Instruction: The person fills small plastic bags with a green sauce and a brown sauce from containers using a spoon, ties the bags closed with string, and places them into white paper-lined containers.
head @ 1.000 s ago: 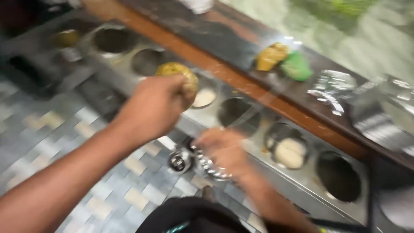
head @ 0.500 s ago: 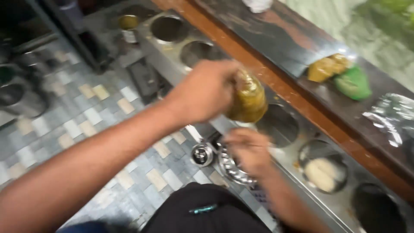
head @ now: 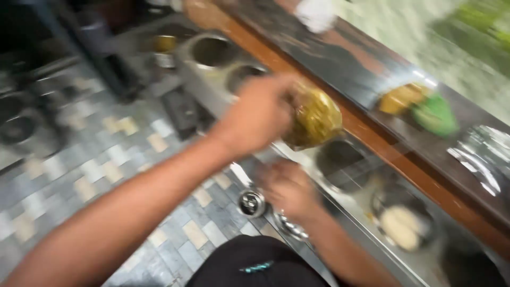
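The picture is blurred by motion. My left hand [head: 260, 114] reaches across from the lower left and grips a clear bag of yellow-green food [head: 314, 117], held up over the steel counter [head: 361, 223]. Below it, my right hand [head: 289, 188] hangs near the counter's front edge, fingers curled down over a small shiny steel bowl [head: 289, 226]; whether it grips the bowl is hidden. Another small steel cup [head: 251, 202] sits just left of that hand.
Round wells are sunk in the counter: empty ones [head: 212, 50] far left, a dark one [head: 340, 157] under the bag, one with white food [head: 401, 228] at right. A dark stone ledge [head: 340, 58] carries a yellow bag [head: 401, 98] and green bag [head: 435, 114]. Tiled floor [head: 106, 154] at left.
My left hand has kept hold of the bag and carried it along the counter while the view swung. My right hand has stayed low by the small steel bowls.
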